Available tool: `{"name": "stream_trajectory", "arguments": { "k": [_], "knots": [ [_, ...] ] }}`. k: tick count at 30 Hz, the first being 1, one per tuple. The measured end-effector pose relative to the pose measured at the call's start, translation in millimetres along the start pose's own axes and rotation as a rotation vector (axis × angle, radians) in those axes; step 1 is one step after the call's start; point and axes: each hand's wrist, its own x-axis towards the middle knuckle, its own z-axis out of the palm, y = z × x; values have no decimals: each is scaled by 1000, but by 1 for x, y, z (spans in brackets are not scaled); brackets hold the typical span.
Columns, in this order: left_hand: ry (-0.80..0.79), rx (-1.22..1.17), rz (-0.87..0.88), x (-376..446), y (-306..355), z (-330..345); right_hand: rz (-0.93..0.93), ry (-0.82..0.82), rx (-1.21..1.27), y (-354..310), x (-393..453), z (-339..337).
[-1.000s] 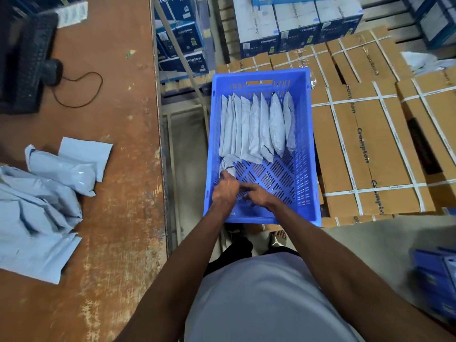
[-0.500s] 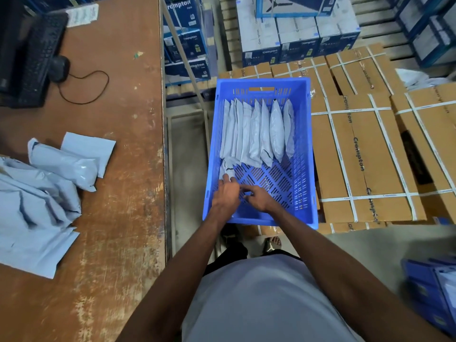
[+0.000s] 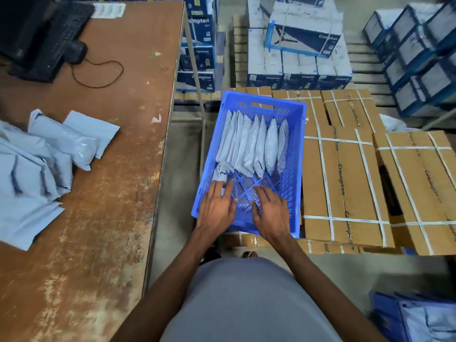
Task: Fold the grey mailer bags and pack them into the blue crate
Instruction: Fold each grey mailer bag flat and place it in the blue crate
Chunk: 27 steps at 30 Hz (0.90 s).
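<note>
The blue crate (image 3: 296,154) stands on strapped cartons to the right of the table. Several folded grey mailer bags (image 3: 254,144) stand on edge in a row across its far half. One more folded bag (image 3: 219,173) lies in the near left corner. My left hand (image 3: 218,206) hovers over the crate's near left part with fingers spread, fingertips close to that bag. My right hand (image 3: 270,211) is beside it over the perforated floor, fingers straight and empty. A heap of unfolded grey mailer bags (image 3: 32,169) lies on the table at the left.
The worn brown table (image 3: 111,193) fills the left side, with a keyboard (image 3: 49,43) and mouse (image 3: 77,51) at its far corner. Brown strapped cartons (image 3: 345,174) sit under and right of the crate. Stacked boxes (image 3: 296,58) stand behind. Another blue crate (image 3: 414,317) is at bottom right.
Both hands have drawn back from the bag in the near left corner and opened, fingers now spread above the crate floor. The bag stays where it was put.
</note>
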Motion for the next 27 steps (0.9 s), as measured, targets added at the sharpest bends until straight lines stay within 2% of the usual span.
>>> {"name": "stream_trajectory", "arguments": {
  "k": [5, 10, 18, 22, 27],
  "knots": [
    [128, -28, -81, -33, 4, -23, -107, 118, -10, -13, -8, -17],
    [237, -26, -266, -83, -6, -36, -349, 151, 18, -51, -10, -14],
    [405, 92, -590, -178, -44, -75, -682, 78, 62, -138, -40, 13],
    [464, 39, -700, -212, -72, -84, -745, 46, 27, -187, -59, 26],
    [521, -34, -725, -253, -97, -93, -782, -2, -17, -240, -77, 41]
  ]
}}
